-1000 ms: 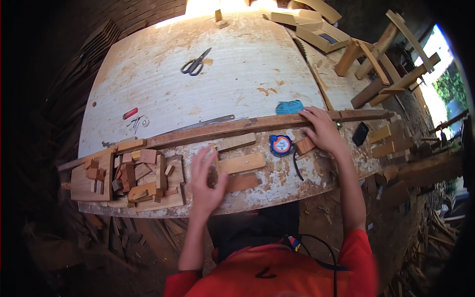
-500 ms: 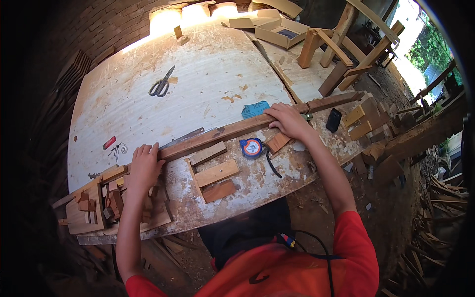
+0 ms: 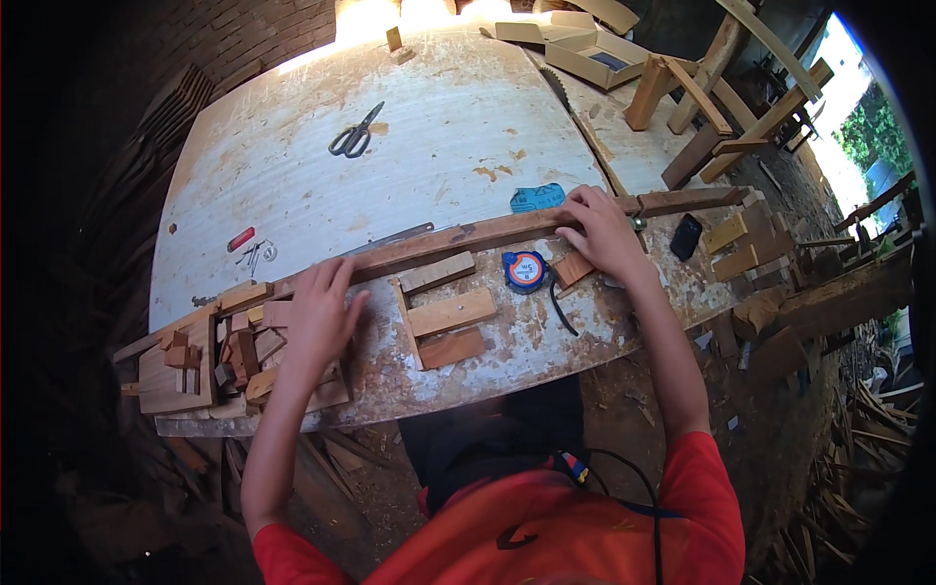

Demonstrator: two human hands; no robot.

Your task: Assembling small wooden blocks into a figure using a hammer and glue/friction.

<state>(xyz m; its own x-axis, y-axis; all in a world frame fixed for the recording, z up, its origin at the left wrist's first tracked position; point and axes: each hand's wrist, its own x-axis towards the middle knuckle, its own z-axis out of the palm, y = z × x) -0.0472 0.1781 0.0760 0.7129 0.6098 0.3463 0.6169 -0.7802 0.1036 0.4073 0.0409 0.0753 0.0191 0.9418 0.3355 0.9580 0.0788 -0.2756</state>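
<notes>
A long brown wooden bar (image 3: 458,237) lies slantwise across the workbench, notched near its right part. My left hand (image 3: 324,304) grips it toward the left, fingers over the top and thumb spread on the near side. Farther right, my right hand (image 3: 600,232) curls its fingers over the same bar. Just behind the bar are a thin metal blade (image 3: 402,236) and a blue sandpaper piece (image 3: 538,198). In front lie a blue tape measure (image 3: 525,271) with a black strap, a small reddish wood block (image 3: 571,269) and a light wooden block (image 3: 451,312) among other pieces.
Scissors (image 3: 357,132) and a red-handled tool (image 3: 241,239) lie on the workbench (image 3: 292,185). Wood offcuts (image 3: 244,353) crowd its left corner. At right are a black phone (image 3: 685,237) and a wooden frame (image 3: 697,107); an open cardboard box (image 3: 595,58) sits behind.
The view has shifted, so the bench appears higher and farther right. My left thumb has spread away from its fingers. My right hand's fingers are more bent over the bar.
</notes>
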